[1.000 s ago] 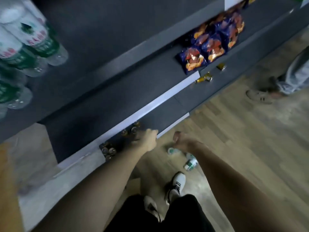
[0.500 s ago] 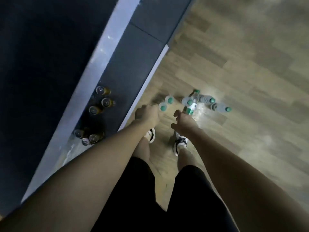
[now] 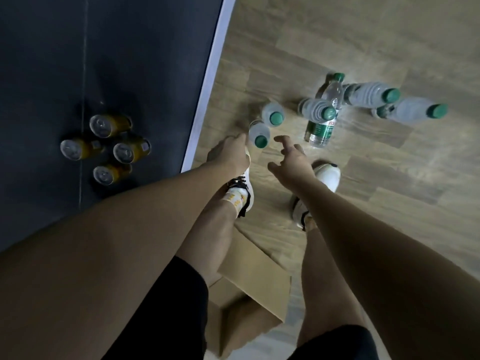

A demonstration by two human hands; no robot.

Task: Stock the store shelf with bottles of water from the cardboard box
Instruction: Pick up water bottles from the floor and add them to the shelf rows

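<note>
A person reaches down with both arms toward green-capped water bottles standing on the wood-look floor: the left hand [image 3: 230,154] touches the nearest bottle [image 3: 258,133] with its fingers, though whether they curl round it cannot be told, while the right hand [image 3: 293,158] hovers just beside it, fingers spread and holding nothing. Further bottles [image 3: 368,96] stand and lie beyond the right hand; four yellow cans [image 3: 109,146] sit on the dark shelf base [image 3: 130,61] left of the left hand, and the cardboard box [image 3: 254,281] rests between the legs.
</note>
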